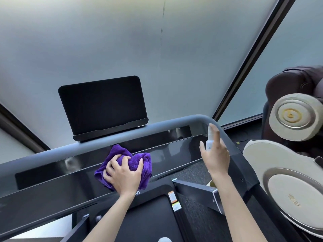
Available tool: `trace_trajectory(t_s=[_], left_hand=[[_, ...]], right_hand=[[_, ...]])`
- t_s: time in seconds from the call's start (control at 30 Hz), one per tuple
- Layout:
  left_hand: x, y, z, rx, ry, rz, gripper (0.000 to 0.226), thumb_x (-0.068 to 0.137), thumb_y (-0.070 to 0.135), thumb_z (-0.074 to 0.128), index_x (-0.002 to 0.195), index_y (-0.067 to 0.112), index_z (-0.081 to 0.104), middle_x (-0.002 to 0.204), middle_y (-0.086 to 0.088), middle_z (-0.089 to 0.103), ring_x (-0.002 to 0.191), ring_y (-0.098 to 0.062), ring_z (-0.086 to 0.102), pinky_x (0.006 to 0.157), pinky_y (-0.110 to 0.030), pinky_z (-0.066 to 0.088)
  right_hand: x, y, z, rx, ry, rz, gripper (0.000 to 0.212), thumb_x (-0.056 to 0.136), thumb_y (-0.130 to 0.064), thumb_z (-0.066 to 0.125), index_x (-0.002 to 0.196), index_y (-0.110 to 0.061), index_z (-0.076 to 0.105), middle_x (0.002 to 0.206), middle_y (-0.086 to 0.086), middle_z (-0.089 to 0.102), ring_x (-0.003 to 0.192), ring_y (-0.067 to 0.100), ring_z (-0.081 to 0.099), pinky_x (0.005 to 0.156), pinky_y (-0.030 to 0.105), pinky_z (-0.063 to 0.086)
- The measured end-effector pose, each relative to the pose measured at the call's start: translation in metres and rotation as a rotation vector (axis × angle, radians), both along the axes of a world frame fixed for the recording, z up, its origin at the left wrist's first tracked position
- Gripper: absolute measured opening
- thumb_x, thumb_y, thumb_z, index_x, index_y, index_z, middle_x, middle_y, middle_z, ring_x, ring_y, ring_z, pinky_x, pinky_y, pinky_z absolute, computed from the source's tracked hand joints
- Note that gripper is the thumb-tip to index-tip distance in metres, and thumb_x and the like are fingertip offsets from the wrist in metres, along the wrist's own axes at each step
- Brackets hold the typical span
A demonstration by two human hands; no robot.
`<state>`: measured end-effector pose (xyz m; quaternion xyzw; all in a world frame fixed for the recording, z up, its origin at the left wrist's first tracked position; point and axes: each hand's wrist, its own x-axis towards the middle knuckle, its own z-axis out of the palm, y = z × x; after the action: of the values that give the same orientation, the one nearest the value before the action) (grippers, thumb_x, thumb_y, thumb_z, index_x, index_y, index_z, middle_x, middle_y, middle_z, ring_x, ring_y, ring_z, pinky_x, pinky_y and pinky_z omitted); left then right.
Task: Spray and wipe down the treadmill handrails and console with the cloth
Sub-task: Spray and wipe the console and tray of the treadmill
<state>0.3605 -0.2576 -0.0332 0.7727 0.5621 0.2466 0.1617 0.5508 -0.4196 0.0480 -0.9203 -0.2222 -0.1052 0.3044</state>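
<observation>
— What do the hands hold?
— The left hand [124, 173] grips a bunched purple cloth [130, 161] and presses it on the glossy black console [73, 186]. The right hand [215, 154] is wrapped around a small white spray bottle [209, 142], near the grey handrail [201, 119] corner.
— Is it spraying?
— I cannot tell; the nozzle is blurred.

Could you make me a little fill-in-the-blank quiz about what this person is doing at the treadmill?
1. The left hand presses a crumpled microfibre cloth of ____ colour onto the glossy black console panel.
2. The right hand holds a small white ____ bottle.
3. The dark rectangular tablet screen stands above the grey handrail bar and is switched ____.

Missing words: purple; spray; off
</observation>
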Motion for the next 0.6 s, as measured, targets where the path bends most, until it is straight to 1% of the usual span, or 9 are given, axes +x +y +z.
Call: trace_trajectory(t_s=[0.1, 0.13, 0.2, 0.27, 0.3, 0.37, 0.4, 0.5, 0.6], left_hand=[[0.000, 0.000, 0.000, 0.000, 0.004, -0.004, 0.063, 0.070, 0.067, 0.044, 0.090, 0.012, 0.069, 0.123, -0.012, 0.056, 0.118, -0.039, 0.045, 0.102, -0.059, 0.027], [0.000, 0.000, -0.001, 0.003, 0.002, -0.004, 0.065, 0.070, 0.068, 0.042, 0.090, 0.012, 0.069, 0.122, -0.012, 0.056, 0.118, -0.039, 0.046, 0.102, -0.059, 0.027], [0.000, 0.001, -0.001, 0.008, -0.004, -0.003, 0.066, 0.070, 0.068, 0.041, 0.090, 0.012, 0.070, 0.122, -0.012, 0.056, 0.117, -0.039, 0.046, 0.102, -0.059, 0.028], [0.000, 0.001, 0.000, 0.011, -0.005, -0.002, 0.065, 0.070, 0.067, 0.041, 0.089, 0.012, 0.069, 0.121, -0.012, 0.056, 0.116, -0.039, 0.046, 0.101, -0.059, 0.028], [0.001, 0.001, -0.001, 0.014, -0.003, -0.003, 0.064, 0.070, 0.067, 0.042, 0.088, 0.012, 0.069, 0.121, -0.012, 0.056, 0.116, -0.039, 0.046, 0.101, -0.059, 0.028], [0.001, 0.001, -0.002, 0.019, 0.000, -0.006, 0.063, 0.070, 0.067, 0.042, 0.088, 0.013, 0.070, 0.120, -0.011, 0.057, 0.115, -0.039, 0.047, 0.101, -0.059, 0.029], [0.001, 0.001, -0.003, 0.022, 0.002, -0.007, 0.063, 0.070, 0.067, 0.042, 0.087, 0.013, 0.070, 0.119, -0.011, 0.057, 0.115, -0.039, 0.047, 0.100, -0.059, 0.029], [0.001, 0.001, -0.004, 0.034, 0.002, -0.006, 0.061, 0.071, 0.066, 0.043, 0.086, 0.013, 0.069, 0.119, -0.011, 0.057, 0.113, -0.039, 0.047, 0.099, -0.060, 0.030], [0.002, 0.002, -0.005, 0.044, 0.001, -0.007, 0.060, 0.071, 0.065, 0.044, 0.087, 0.013, 0.069, 0.118, -0.011, 0.057, 0.112, -0.039, 0.048, 0.098, -0.060, 0.031]], right_hand=[[0.005, 0.008, 0.000, 0.112, 0.153, 0.097, 0.071, 0.091, -0.012, 0.054, 0.151, -0.034, 0.022, 0.132, 0.014, 0.055, 0.095, 0.036, 0.060, 0.072, 0.036, 0.044], [0.005, 0.008, -0.001, 0.154, 0.195, 0.127, 0.072, 0.092, -0.011, 0.053, 0.152, -0.035, 0.021, 0.134, 0.012, 0.054, 0.096, 0.033, 0.060, 0.075, 0.032, 0.042], [0.002, 0.006, -0.002, 0.226, 0.227, 0.149, 0.074, 0.089, -0.012, 0.061, 0.148, -0.040, 0.027, 0.118, 0.008, 0.061, 0.092, 0.029, 0.061, 0.079, 0.029, 0.044], [-0.001, 0.002, -0.002, 0.281, 0.236, 0.143, 0.072, 0.084, -0.013, 0.067, 0.140, -0.044, 0.034, 0.101, 0.003, 0.064, 0.082, 0.028, 0.064, 0.079, 0.035, 0.052], [-0.001, 0.001, -0.003, 0.313, 0.242, 0.139, 0.070, 0.083, -0.013, 0.069, 0.138, -0.043, 0.037, 0.098, 0.004, 0.065, 0.078, 0.029, 0.065, 0.079, 0.039, 0.055], [-0.002, -0.002, -0.005, 0.376, 0.223, 0.137, 0.067, 0.084, -0.012, 0.071, 0.135, -0.041, 0.039, 0.102, 0.007, 0.067, 0.075, 0.031, 0.068, 0.078, 0.042, 0.056], [-0.002, -0.003, -0.005, 0.401, 0.207, 0.136, 0.064, 0.085, -0.013, 0.070, 0.134, -0.040, 0.038, 0.107, 0.010, 0.067, 0.077, 0.031, 0.069, 0.079, 0.041, 0.056], [-0.001, -0.005, -0.004, 0.450, 0.177, 0.145, 0.057, 0.090, -0.013, 0.065, 0.130, -0.039, 0.035, 0.119, 0.013, 0.064, 0.081, 0.025, 0.068, 0.078, 0.030, 0.052], [0.002, -0.005, -0.003, 0.468, 0.240, 0.151, 0.055, 0.092, -0.008, 0.057, 0.131, -0.039, 0.034, 0.121, 0.013, 0.062, 0.086, 0.027, 0.068, 0.084, 0.037, 0.052]])
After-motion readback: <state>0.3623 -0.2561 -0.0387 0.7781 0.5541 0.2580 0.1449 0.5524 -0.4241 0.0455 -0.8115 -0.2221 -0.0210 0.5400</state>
